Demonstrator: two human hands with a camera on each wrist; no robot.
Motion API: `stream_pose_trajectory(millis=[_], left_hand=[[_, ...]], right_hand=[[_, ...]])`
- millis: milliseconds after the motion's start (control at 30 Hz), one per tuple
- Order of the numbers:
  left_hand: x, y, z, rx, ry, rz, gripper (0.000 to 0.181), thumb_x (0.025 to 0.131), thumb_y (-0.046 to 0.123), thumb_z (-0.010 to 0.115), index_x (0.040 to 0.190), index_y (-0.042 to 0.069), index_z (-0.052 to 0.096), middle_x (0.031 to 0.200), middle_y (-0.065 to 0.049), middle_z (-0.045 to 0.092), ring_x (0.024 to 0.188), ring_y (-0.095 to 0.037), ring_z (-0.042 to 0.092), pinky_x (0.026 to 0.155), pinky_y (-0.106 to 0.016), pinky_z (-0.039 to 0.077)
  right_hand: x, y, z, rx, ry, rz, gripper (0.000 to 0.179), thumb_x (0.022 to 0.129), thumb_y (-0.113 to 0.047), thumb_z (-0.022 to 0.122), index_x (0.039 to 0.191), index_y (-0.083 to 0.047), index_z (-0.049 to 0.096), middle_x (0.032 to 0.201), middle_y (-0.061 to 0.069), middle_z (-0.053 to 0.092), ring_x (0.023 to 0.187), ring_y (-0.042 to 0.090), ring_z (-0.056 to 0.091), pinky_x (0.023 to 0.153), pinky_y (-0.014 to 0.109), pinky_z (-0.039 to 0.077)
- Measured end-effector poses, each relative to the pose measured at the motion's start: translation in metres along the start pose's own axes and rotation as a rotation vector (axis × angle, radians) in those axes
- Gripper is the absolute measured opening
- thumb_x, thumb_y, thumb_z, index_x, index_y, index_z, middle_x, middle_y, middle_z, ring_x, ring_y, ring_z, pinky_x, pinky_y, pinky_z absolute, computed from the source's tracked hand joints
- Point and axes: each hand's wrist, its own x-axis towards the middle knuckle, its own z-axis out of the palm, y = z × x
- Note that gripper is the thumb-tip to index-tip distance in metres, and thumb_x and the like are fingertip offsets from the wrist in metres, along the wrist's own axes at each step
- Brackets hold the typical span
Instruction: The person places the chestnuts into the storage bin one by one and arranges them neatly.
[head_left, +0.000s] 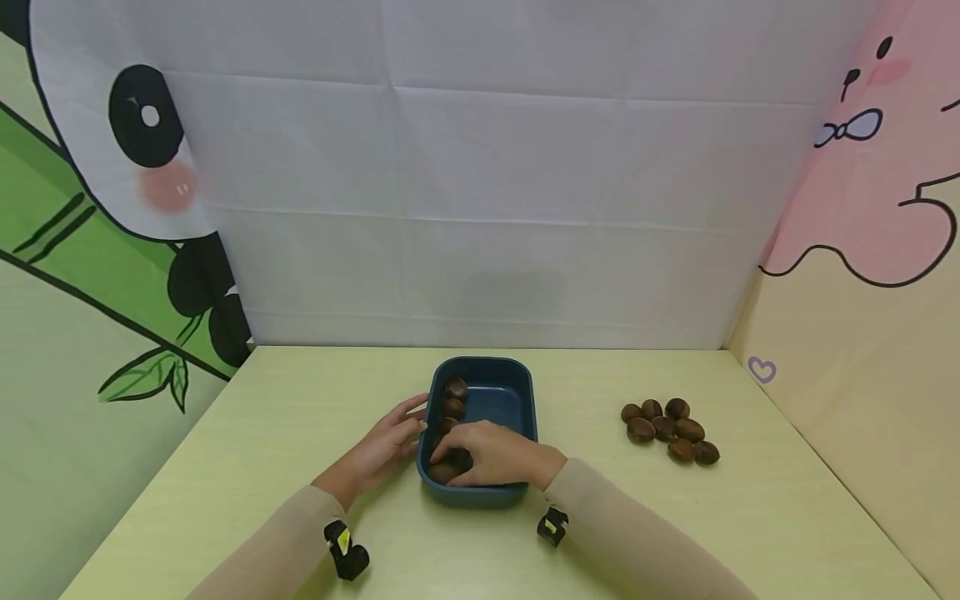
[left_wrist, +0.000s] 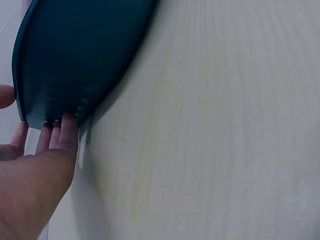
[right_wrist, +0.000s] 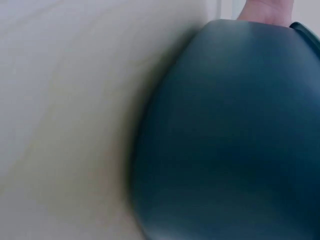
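A dark blue rectangular container (head_left: 498,406) sits on the table, several brown chestnuts (head_left: 456,388) lined up along its left side. My right hand (head_left: 491,454) reaches inside, thumb and fingers curved round a chestnut (head_left: 442,473) in the near left corner. Parts of the chestnuts there are hidden by the hand. Against the container's outer left wall rest the extended fingers of my left hand (head_left: 384,446). In the left wrist view, the left fingertips touch the container wall (left_wrist: 75,60). The right wrist view is mostly filled by the container's outside (right_wrist: 225,125).
A loose group of several chestnuts (head_left: 663,428) lies on the pale yellow table (head_left: 600,517) to the right of the container. A white cloth backdrop (head_left: 487,183) rises behind the table, with printed cartoon panels at both sides.
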Motion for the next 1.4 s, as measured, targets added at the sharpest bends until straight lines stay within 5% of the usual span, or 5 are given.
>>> stream_pose_trajectory(millis=[400,667,900,1167,1400], left_hand=[[0.001,-0.002,0.001,0.007,0.038,0.0,0.062,0.102,0.01,0.045,0.159,0.009,0.021,0.16,-0.025,0.023,0.143,-0.039,0.031,0.115,-0.054,0.026],[0.002,-0.001,0.001,0.007,0.046,0.003,0.061,0.102,0.01,0.045,0.158,0.009,0.023,0.159,-0.025,0.025,0.143,-0.039,0.031,0.114,-0.054,0.027],[0.002,-0.002,0.001,0.002,0.053,-0.005,0.061,0.101,0.009,0.046,0.158,0.009,0.023,0.159,-0.024,0.025,0.143,-0.038,0.031,0.114,-0.053,0.027],[0.002,-0.005,-0.001,-0.004,0.038,-0.006,0.062,0.101,0.009,0.046,0.158,0.009,0.022,0.16,-0.024,0.023,0.144,-0.038,0.03,0.114,-0.052,0.027],[0.002,-0.004,-0.001,-0.001,0.027,0.006,0.062,0.102,0.01,0.046,0.158,0.009,0.022,0.16,-0.025,0.024,0.143,-0.037,0.031,0.114,-0.051,0.028]], right_hand=[[-0.029,0.01,-0.036,0.075,0.035,0.084,0.035,0.09,-0.027,0.077,0.121,-0.014,0.069,0.117,-0.002,0.067,0.095,0.015,0.065,0.083,0.031,0.054],[-0.074,0.025,-0.065,0.055,0.121,0.145,0.03,0.092,-0.024,0.075,0.12,-0.017,0.069,0.117,0.0,0.067,0.093,0.019,0.065,0.083,0.04,0.054],[-0.117,0.047,-0.084,0.031,0.147,0.28,0.03,0.093,-0.024,0.073,0.122,-0.016,0.068,0.117,-0.001,0.068,0.098,0.021,0.066,0.085,0.046,0.053],[-0.169,0.081,-0.093,0.015,0.191,0.429,0.033,0.093,-0.025,0.073,0.12,-0.006,0.069,0.113,0.009,0.069,0.095,0.024,0.064,0.081,0.041,0.053],[-0.198,0.102,-0.091,0.024,0.205,0.534,0.033,0.091,-0.02,0.075,0.12,-0.005,0.069,0.113,0.006,0.07,0.105,0.025,0.066,0.091,0.046,0.052]])
